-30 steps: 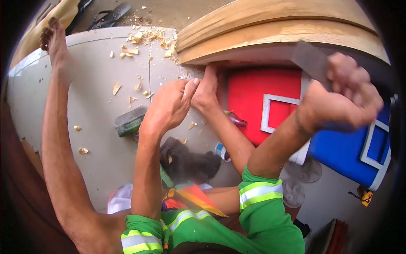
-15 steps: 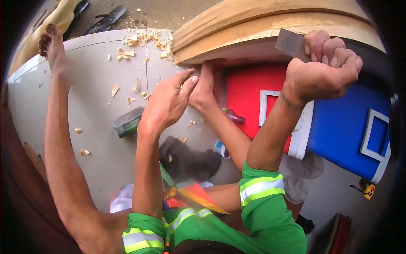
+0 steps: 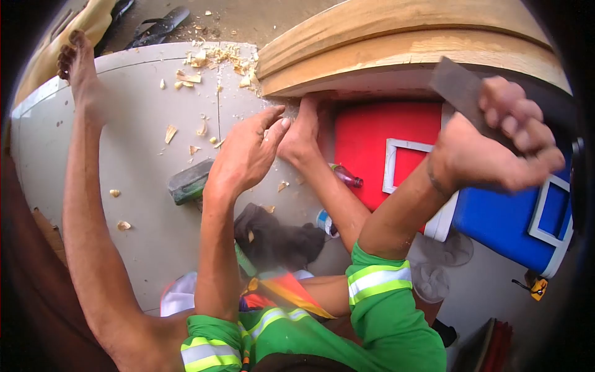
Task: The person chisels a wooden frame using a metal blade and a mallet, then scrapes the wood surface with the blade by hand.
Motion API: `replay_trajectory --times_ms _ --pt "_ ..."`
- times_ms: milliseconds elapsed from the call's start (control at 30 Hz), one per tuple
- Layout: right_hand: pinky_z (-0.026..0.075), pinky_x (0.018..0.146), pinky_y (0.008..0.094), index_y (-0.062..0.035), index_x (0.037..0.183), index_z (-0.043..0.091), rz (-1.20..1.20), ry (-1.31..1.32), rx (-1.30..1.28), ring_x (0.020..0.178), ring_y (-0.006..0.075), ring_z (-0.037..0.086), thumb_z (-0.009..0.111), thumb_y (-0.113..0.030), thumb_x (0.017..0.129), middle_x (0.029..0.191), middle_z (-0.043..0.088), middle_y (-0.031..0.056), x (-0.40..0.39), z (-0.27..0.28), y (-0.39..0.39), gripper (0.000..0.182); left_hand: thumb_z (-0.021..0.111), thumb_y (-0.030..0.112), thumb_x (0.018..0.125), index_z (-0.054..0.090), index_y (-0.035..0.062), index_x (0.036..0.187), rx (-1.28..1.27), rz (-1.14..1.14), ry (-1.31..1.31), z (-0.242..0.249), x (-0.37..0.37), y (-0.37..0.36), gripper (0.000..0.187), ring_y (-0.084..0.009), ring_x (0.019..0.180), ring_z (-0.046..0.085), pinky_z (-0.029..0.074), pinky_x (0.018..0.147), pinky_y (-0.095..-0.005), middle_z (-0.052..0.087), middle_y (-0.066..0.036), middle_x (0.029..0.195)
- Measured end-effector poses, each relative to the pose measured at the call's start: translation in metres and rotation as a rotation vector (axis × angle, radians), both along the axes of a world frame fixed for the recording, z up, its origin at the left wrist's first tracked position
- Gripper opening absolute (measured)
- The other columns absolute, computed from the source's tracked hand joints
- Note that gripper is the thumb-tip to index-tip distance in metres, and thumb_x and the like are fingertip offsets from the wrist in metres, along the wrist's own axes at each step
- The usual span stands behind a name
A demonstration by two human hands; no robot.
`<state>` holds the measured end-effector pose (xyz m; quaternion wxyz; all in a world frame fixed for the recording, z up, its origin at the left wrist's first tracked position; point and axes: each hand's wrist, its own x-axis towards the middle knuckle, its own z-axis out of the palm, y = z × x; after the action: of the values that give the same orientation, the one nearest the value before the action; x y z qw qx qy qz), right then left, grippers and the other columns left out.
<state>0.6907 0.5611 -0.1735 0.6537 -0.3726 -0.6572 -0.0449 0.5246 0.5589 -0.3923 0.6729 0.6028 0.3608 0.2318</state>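
My right hand (image 3: 505, 139) is closed around a flat, dark grey rectangular piece (image 3: 460, 93), perhaps a scraper blade. One end sticks out beyond my fingers, close to the front edge of a pale wooden piece (image 3: 396, 68) with a long groove. My left hand (image 3: 245, 152) hovers above the tiled floor, fingers stretched forward and thumb apart, with nothing visible in it. Its fingertips are short of the wood's left end. Below and left of that hand lies a grey-and-green block (image 3: 189, 181).
Wood shavings (image 3: 232, 56) litter the tiles. A red cooler (image 3: 365, 130) and a blue cooler (image 3: 496, 217) stand at right beneath the wood. A bottle (image 3: 347, 176), dark cloth (image 3: 279, 239) and tape measure (image 3: 538, 289) lie around. My bare feet (image 3: 300, 136) are on the floor.
My right hand has moved right and slightly down with the dark flat piece, which is now more tilted. My left hand has barely moved. The view has shifted slightly.
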Motion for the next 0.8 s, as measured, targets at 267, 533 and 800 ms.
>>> replay_trajectory --times_ms 267,533,800 --pt "0.024 0.046 0.0269 -0.0157 0.062 0.024 -0.233 -0.005 0.006 0.047 0.0134 0.026 0.042 -0.025 0.093 0.056 0.031 0.0000 -0.014 -0.018 0.022 0.037 0.051 0.035 0.105 0.059 0.0004 0.137 0.000 -0.025 -0.008 0.006 0.000 -0.003 0.048 -0.0340 0.125 0.061 0.045 0.107 -0.0403 0.063 -0.023 0.135" --pt "0.032 0.044 0.0292 -0.0118 0.071 0.038 -0.498 -0.139 0.071 0.043 0.0147 0.035 0.030 -0.032 0.105 0.056 0.043 0.0058 0.000 -0.059 0.027 0.041 0.051 0.035 0.105 0.058 0.0010 0.139 -0.003 -0.026 -0.018 0.003 0.001 -0.002 0.048 -0.0326 0.126 0.061 0.045 0.107 -0.0392 0.063 -0.022 0.136" --pt "0.028 0.038 0.0271 -0.0097 0.070 0.033 -0.393 -0.112 0.006 0.043 0.0143 0.031 0.029 -0.027 0.100 0.054 0.029 0.0036 -0.006 -0.024 0.024 0.035 0.052 0.035 0.105 0.058 0.0001 0.138 -0.057 -0.032 -0.027 0.004 0.002 0.000 0.048 -0.0323 0.125 0.061 0.045 0.107 -0.0385 0.063 -0.022 0.136"
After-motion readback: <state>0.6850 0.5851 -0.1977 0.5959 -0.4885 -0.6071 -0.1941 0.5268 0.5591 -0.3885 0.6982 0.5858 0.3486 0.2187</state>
